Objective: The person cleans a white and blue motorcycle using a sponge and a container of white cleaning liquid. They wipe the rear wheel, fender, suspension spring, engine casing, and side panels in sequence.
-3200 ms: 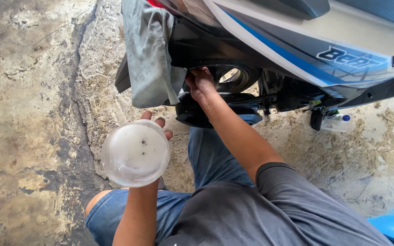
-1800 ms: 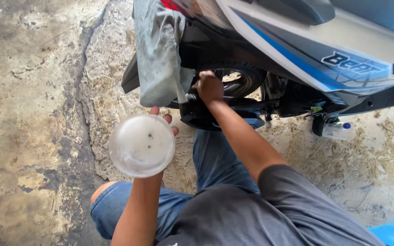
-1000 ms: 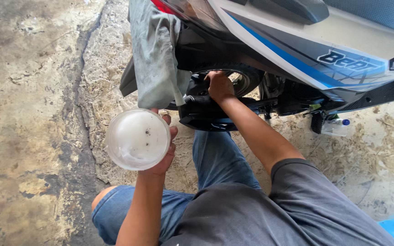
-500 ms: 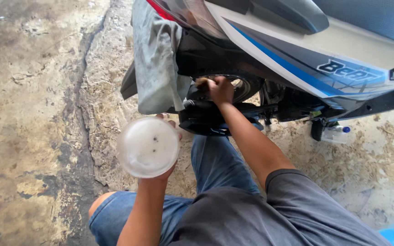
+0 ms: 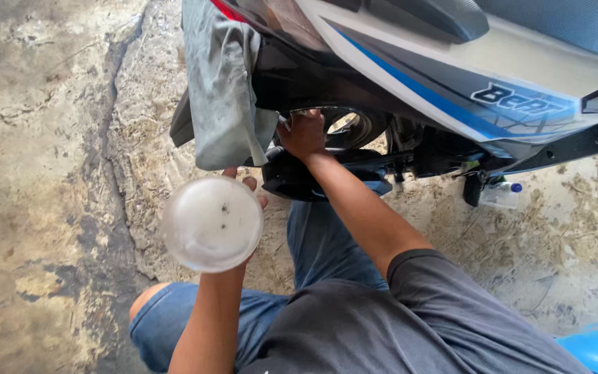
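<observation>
I see a rough outdoor repair spot or yard workshop: cracked, stained concrete floor, a scooter parked on it, a grey rag draped over its rear, grime everywhere.

Single head-worn view, looking steeply down, close over both hands, scooter and concrete floor.
</observation>
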